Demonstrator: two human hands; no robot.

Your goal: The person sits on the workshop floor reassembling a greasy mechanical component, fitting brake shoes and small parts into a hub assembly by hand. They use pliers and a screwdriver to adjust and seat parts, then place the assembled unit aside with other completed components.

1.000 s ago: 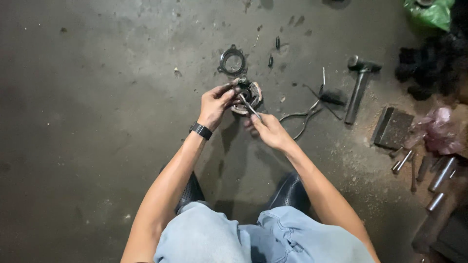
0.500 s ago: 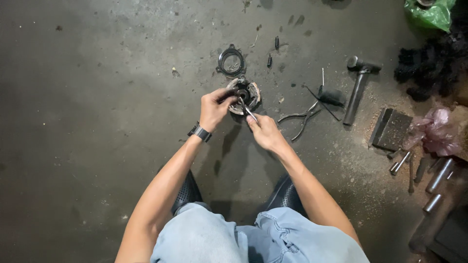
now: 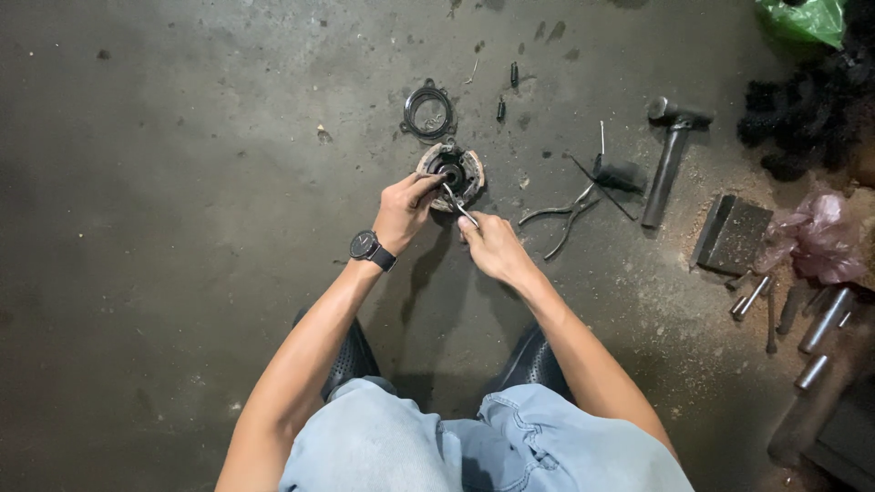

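A round metal part [image 3: 467, 166] with a dark centre hole and worn rim lies on the concrete floor. My left hand [image 3: 401, 211], with a black watch on the wrist, grips its near left edge. My right hand [image 3: 492, 246] pinches a thin metal tool [image 3: 456, 202] whose tip reaches into the part's centre. A dark flat ring [image 3: 428, 111] lies just beyond the part.
Pliers [image 3: 563, 217] lie right of my hands, a hammer [image 3: 668, 155] farther right. A dark block [image 3: 735, 235], several metal cylinders [image 3: 825, 319], a pink bag [image 3: 818, 239] and a green bag [image 3: 807, 18] sit at the right. Small bolts [image 3: 507, 91] lie near the ring.
Both hands and the round part sit slightly higher in the view than before; the grip on part and tool is the same.
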